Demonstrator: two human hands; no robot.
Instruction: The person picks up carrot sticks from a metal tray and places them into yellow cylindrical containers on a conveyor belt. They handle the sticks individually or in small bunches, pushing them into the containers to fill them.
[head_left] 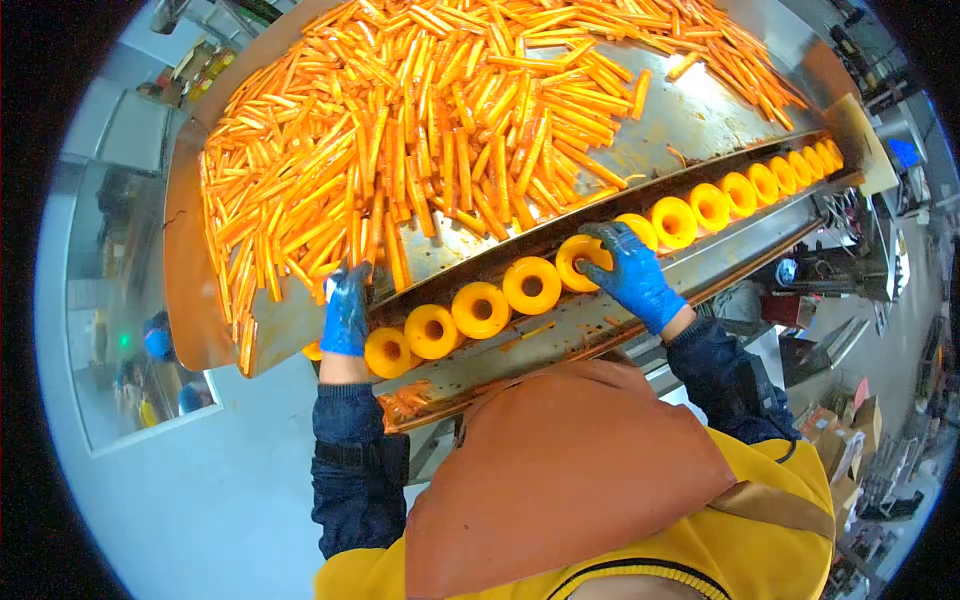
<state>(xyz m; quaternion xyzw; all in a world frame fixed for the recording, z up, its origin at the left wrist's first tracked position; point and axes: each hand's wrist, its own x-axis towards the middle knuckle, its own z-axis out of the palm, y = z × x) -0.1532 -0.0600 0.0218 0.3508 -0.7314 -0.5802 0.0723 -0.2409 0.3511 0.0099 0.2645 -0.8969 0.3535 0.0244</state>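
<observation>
My left hand (pixel 346 315), in a blue glove with dark wet fingertips, is at the lower edge of a heap of orange sticks (pixel 440 120). Its fingers point away from me and touch or nearly touch the nearest sticks; whether they grip one I cannot tell. My right hand (pixel 638 278), also in a blue glove, is over one of the yellow funnels (pixel 568 262) in a long row. Thumb and fingers are apart, curved across that funnel's rim, and no stick shows between them. Nearer my left hand stand more funnels, among them one funnel (pixel 478 310) with an open round mouth.
The sticks lie on a metal tray (pixel 690 110) with a raised rim. A metal ledge (pixel 570 345) with scraps runs along my side of the funnels. My brown apron (pixel 560 470) is close to it. Cardboard boxes (pixel 840 440) stand at the right.
</observation>
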